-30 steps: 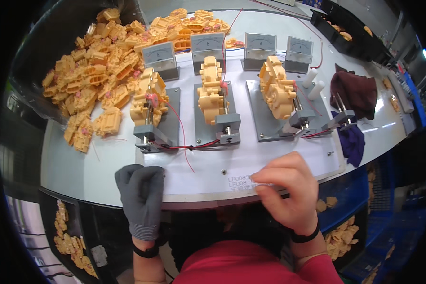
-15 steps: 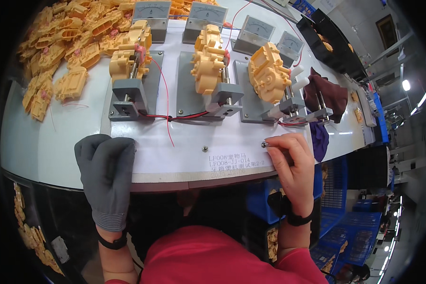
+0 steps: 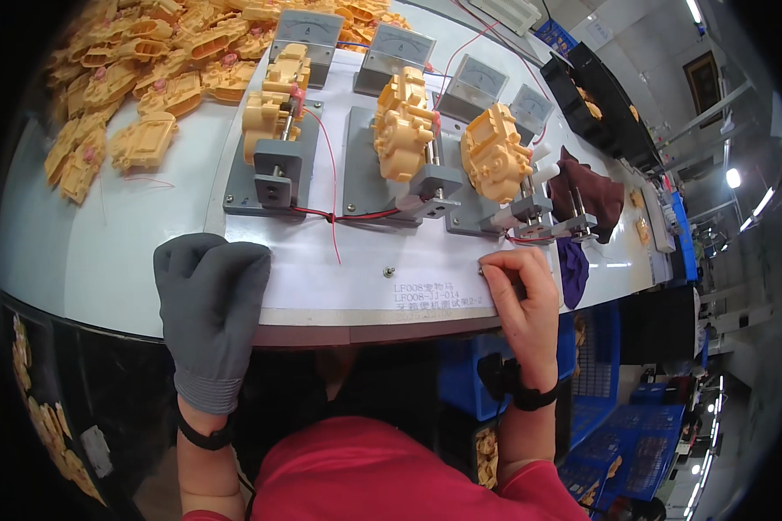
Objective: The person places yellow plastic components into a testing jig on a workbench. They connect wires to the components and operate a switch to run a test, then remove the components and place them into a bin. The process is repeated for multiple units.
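While the right hand [image 3: 520,300] pinches its fingertips [image 3: 488,271] narrow on a small screw or knob at the near edge of the white board [image 3: 365,282], the left hand [image 3: 210,300], in a grey glove, lies flat and spread on the same edge, gripping nothing. Can't tell what exactly sits between the right fingertips; it's too small. Board looks stiff, flat and probably fairly heavy with all the hardware on it, so it's best held by the near edge with both hands, not by the fixtures. Just beyond the fingers: three grey clamp fixtures [image 3: 274,169], each holding a yellow plastic casing [image 3: 402,126]. Those look light, rigid, a bit brittle at the thin ribs; grip them by the body, and keep clear of the thin red wires [image 3: 332,187]. Farther out: a row of grey meters [image 3: 393,52], and left of them a loose pile of yellow parts [image 3: 130,95]. Beyond the right hand lies a dark cloth [image 3: 595,187]. Versus half a second back: both hands are in about the same spots on the edge, and the view has swung slightly, nothing else.
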Motion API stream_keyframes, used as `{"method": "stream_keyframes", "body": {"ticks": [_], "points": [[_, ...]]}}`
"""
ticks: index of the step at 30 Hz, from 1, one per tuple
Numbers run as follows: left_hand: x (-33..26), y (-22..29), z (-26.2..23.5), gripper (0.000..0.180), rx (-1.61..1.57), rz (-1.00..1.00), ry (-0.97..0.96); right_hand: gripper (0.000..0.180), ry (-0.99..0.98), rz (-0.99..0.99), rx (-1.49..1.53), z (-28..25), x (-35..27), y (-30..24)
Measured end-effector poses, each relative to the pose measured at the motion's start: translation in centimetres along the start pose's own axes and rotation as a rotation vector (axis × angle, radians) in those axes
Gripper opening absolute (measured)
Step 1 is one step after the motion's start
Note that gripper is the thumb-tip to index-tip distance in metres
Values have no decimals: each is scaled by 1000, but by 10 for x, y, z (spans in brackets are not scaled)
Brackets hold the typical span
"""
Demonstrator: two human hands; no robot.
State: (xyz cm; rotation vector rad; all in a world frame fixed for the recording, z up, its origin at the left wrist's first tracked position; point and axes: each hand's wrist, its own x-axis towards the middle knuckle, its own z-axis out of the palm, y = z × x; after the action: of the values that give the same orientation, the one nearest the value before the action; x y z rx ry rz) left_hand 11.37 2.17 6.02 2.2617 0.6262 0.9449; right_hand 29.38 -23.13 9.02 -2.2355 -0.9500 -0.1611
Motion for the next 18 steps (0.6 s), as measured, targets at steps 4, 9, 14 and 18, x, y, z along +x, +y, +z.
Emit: {"method": "stream_keyframes", "body": {"ticks": [4,9,14,18], "points": [[0,0,1,12,11,9,13,9,13,39,58,1,-1,-3],[0,1,-2,12,37,30,18,10,-2,-34,16,2,-3,3],[1,2,-4,11,31,59,10,17,54,-49,-8,3,-7,1],[4,1,-3,12,40,85,-11,25,149,-69,76,4,-12,-14]]}}
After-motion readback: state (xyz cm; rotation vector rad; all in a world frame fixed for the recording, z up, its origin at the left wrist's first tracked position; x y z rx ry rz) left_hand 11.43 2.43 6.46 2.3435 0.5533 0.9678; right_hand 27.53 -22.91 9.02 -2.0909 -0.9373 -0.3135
